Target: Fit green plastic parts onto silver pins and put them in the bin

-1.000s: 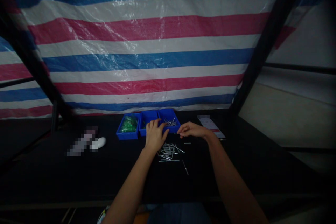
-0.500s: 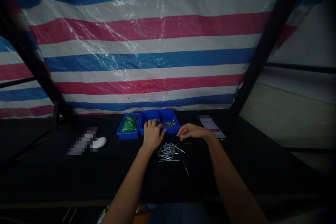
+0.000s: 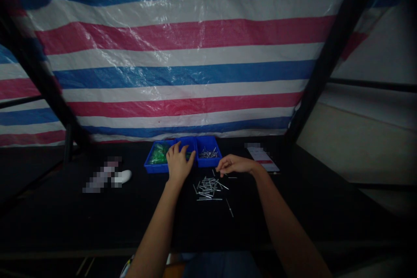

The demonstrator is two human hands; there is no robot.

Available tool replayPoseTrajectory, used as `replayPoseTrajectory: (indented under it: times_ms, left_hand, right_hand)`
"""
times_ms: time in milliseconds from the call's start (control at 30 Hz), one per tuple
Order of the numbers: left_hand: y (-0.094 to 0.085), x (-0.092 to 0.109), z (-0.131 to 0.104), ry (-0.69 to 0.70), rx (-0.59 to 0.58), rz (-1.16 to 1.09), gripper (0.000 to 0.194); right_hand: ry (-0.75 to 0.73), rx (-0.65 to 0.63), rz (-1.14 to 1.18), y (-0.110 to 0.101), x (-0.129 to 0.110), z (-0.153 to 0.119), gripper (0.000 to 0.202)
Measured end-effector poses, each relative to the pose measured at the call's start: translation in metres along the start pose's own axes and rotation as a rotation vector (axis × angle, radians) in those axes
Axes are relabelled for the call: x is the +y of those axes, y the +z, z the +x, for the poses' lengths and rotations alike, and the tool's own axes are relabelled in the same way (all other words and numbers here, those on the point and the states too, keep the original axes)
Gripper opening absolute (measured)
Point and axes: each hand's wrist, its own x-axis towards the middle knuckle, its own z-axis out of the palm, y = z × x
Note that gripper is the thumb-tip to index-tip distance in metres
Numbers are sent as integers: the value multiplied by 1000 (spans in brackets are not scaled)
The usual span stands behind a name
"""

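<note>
My left hand [image 3: 178, 161] is open, fingers spread over the near edges of the left and middle blue bins. It partly covers the green plastic bag [image 3: 158, 154] in the left bin [image 3: 157, 168]. To the right of the pile, my right hand [image 3: 235, 164] is closed, thumb and fingers pinched low over the table; what they hold, if anything, is too small to make out. Thin silvery metal pins [image 3: 208, 187] lie heaped between my forearms, with several loose ones around. More small metal pieces [image 3: 208, 153] fill the front of the right blue bin [image 3: 208, 142].
A white computer mouse [image 3: 125, 176] and a blurred-out object [image 3: 100, 179] lie at left. A phone-like flat item [image 3: 262, 158] with a lit-looking face rests beyond my right hand. Dark frame posts [image 3: 325, 65] and a striped tarp [image 3: 189, 69] stand behind the black table [image 3: 124, 217].
My left hand has moved left, from the middle bin toward the left one. My right hand has shifted slightly left, and a thin pin now shows beside its fingertips.
</note>
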Motion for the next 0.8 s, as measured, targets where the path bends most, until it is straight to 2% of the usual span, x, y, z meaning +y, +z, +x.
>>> replayPoseTrajectory:
  times_ms: [100,200,433,800]
  left_hand:
    - [5,-10,1,-65,-16,72,38]
    - [9,-14,0,-63,-42,94,38]
    - [11,-16,2,-55,-48,38,33]
    - [9,-14,2,-75,-52,16,32]
  right_hand:
    - [-2,-31,16,4,1,7,33]
    - [-18,-12,32,9,0,13,33]
    - [-32,-20,58,19,-2,22,32]
    - [-18,-27,50,16,-2,19,30]
